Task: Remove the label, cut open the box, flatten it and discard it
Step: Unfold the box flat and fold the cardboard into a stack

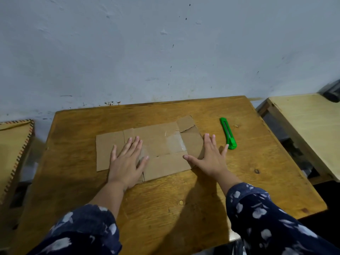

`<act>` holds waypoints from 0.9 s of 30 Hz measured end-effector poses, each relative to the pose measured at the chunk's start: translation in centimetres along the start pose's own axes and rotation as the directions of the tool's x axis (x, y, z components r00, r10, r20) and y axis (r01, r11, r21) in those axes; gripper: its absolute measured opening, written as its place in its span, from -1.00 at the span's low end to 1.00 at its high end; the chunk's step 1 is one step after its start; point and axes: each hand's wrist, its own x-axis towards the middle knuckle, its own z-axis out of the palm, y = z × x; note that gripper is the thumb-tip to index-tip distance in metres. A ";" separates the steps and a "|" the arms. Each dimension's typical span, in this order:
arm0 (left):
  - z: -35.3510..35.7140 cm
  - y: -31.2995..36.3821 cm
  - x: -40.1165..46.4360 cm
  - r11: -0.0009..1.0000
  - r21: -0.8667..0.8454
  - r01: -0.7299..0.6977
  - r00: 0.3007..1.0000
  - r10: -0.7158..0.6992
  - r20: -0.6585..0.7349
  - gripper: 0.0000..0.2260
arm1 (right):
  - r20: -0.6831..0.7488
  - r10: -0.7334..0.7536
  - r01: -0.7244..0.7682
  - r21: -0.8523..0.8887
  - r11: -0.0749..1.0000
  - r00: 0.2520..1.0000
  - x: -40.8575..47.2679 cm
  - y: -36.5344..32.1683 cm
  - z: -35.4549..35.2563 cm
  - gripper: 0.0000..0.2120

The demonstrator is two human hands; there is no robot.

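Note:
A brown cardboard box [161,142] lies pressed flat on the wooden table [202,196], its flaps spread out and a strip of clear tape showing near its middle right. My left hand [127,162] rests palm down on the left half of the cardboard, fingers spread. My right hand [211,157] lies palm down over the cardboard's right edge, fingers apart, little finger close to a green utility knife [228,133]. The knife lies on the table to the right of the cardboard. No label is visible on the cardboard.
A pale blue wall [165,52] stands right behind the table. A lighter wooden table [309,126] is at the right, with a dark object [332,92] on its far end. A woven tan object [12,153] sits at the left.

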 end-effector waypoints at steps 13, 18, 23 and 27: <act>0.0 0.1 0.3 0.998 0.060 0.036 0.999 -0.036 0.001 -0.36 | -0.072 -0.259 0.269 0.306 0.913 0.963 -1.0 -7.2 1.2 -0.28; 0.1 0.1 0.3 0.998 0.055 0.028 1.000 -0.028 -0.002 -0.38 | 0.088 -0.310 0.317 -0.093 0.944 0.947 -0.4 -8.4 3.2 -0.13; 0.3 0.0 0.3 0.999 0.049 0.020 1.000 -0.020 -0.014 -0.39 | 0.054 -0.317 0.321 -0.217 0.922 0.947 -0.4 -8.4 4.1 -0.21; 0.3 0.0 0.4 0.999 0.049 0.020 0.999 -0.019 -0.026 -0.38 | 0.059 -0.319 0.324 -0.230 0.918 0.946 -0.3 -8.4 4.2 -0.22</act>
